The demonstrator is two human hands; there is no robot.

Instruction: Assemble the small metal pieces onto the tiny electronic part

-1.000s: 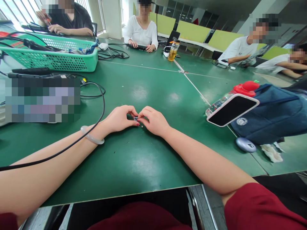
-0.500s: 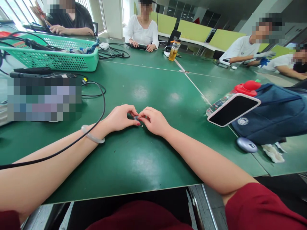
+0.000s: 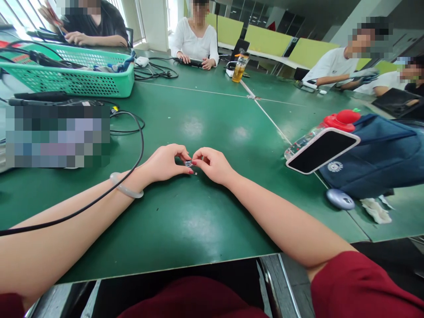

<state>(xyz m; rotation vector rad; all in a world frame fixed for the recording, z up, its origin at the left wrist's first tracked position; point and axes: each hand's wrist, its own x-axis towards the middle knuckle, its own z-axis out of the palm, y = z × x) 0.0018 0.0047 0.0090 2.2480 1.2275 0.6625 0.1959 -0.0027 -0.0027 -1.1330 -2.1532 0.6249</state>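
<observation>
Between my fingertips, just above the green table [image 3: 212,119], is a small circuit board [image 3: 188,163], dark with pale specks. My left hand [image 3: 167,162] pinches it from the left, thumb below and fingers above. A small pale-tipped piece [image 3: 195,173] sticks out beside the left thumb; whether it joins the board I cannot tell. My right hand [image 3: 212,164] is closed with thumb and forefinger pinched at the board's right edge. The fingers cover much of the board. A black cable [image 3: 99,194] passes across my left forearm near a pale bangle [image 3: 122,185].
At left stand a green basket [image 3: 99,81] of cables and a blurred-out object [image 3: 59,137]. To the right are a phone [image 3: 323,151] leaning on a red-capped bottle [image 3: 339,121], a blue bag [image 3: 380,154] and a mouse [image 3: 340,199]. Several people sit around the table.
My right fingers have shifted slightly, and more of the circuit board shows between the hands. My left hand keeps its pinch. At far right, a co-worker's gloved hands have come closer together.
</observation>
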